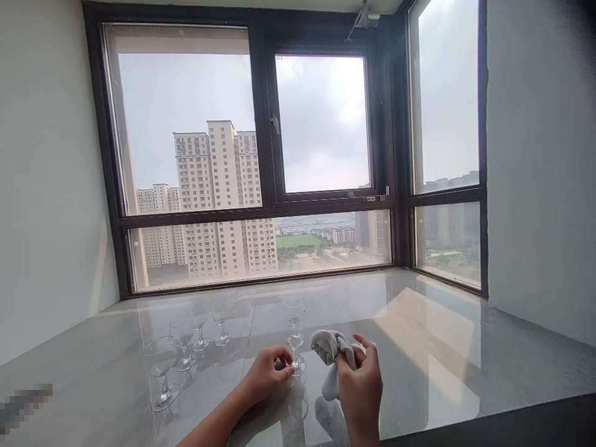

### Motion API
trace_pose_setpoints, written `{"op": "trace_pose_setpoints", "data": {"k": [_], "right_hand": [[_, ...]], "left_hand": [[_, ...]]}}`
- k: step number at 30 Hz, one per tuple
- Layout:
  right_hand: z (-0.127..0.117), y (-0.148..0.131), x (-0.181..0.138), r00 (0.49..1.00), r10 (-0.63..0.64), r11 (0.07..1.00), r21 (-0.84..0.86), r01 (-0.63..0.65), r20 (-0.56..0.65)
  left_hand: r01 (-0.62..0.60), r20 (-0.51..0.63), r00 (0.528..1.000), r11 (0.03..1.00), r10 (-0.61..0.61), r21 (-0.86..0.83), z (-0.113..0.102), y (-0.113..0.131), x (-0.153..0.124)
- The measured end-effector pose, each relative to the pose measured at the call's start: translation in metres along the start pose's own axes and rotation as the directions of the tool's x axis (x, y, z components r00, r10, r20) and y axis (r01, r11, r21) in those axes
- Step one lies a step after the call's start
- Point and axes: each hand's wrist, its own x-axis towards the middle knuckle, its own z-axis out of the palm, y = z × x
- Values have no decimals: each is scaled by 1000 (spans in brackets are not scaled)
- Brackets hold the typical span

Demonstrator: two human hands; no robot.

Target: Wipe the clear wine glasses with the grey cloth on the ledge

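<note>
My left hand (270,374) is closed in a pinch at the foot of a clear stemmed glass (297,365) standing upright on the glossy grey ledge (209,413). The upper part of this glass is hard to make out against the reflections, and a second stemmed glass (294,320) seems to stand right behind it. To the right, my right hand (361,375) grips a bunched light grey cloth (328,347) between thumb and fingers, with the forefinger raised. The cloth hangs just above the ledge, apart from the glass.
Several clear stemmed glasses stand upright in a slanting row on the left, the nearest glass (162,372) largest in view. A dark-framed window (265,211) closes off the back, and white walls (535,186) flank the ledge. A blurred-out patch (23,406) lies at the left edge.
</note>
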Motion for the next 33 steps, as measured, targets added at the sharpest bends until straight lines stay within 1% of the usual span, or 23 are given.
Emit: {"op": "trace_pose_setpoints", "data": {"k": [4, 8, 12, 17, 23, 25, 26, 27, 28, 29, 30, 31, 32, 33], "right_hand": [[1, 1, -1, 1000, -15, 1000, 15, 15, -5], [4, 4, -6, 1000, -31, 999, 22, 31, 2], [5, 5, -8, 1000, -25, 1000, 12, 25, 14], [2, 0, -6, 1000, -24, 1000, -9, 24, 18], [0, -10, -11, 1000, -6, 998, -58, 7, 10], [1, -12, -14, 1000, 8, 998, -67, -6, 27], [1, -11, -16, 999, 14, 998, -69, -12, 34], [2, -10, -16, 999, 19, 997, -72, -17, 39], [3, -9, -17, 999, 24, 997, -76, -21, 40], [4, -7, -16, 999, 28, 997, -79, -25, 40], [5, -5, -16, 999, 32, 996, -80, -29, 38], [6, -3, -15, 999, 36, 996, -79, -33, 36], [7, -2, -15, 999, 36, 997, -74, -34, 33], [8, -2, -15, 999, 33, 997, -64, -31, 28]], "left_hand": [[-55, 39, 998, 998, 55, -21, -1, 3, -2], [-112, 52, 992, 994, 113, -14, -3, 7, -5], [-137, 62, 989, 990, 136, 16, -5, 9, -6], [-137, 63, 989, 990, 135, 27, -4, 7, -6], [-132, 11, 991, 990, 132, 39, -4, 6, -8], [-129, -59, 990, 990, 132, 53, -6, 6, -7], [-117, -122, 984, 990, 126, 74, -8, 6, -6], [-96, -206, 972, 990, 115, 99, -11, 4, -4], [-65, -302, 948, 991, 98, 118, -14, 2, -2], [-30, -403, 912, 992, 77, 121, -18, -1, 1], [5, -501, 864, 995, 47, 101, -22, -6, 4], [47, -599, 801, 998, -8, 51, -27, -12, 7], [97, -689, 720, 995, -85, -21, -33, -18, 10], [149, -759, 628, 984, -173, -101, -38, -26, 13]]}}
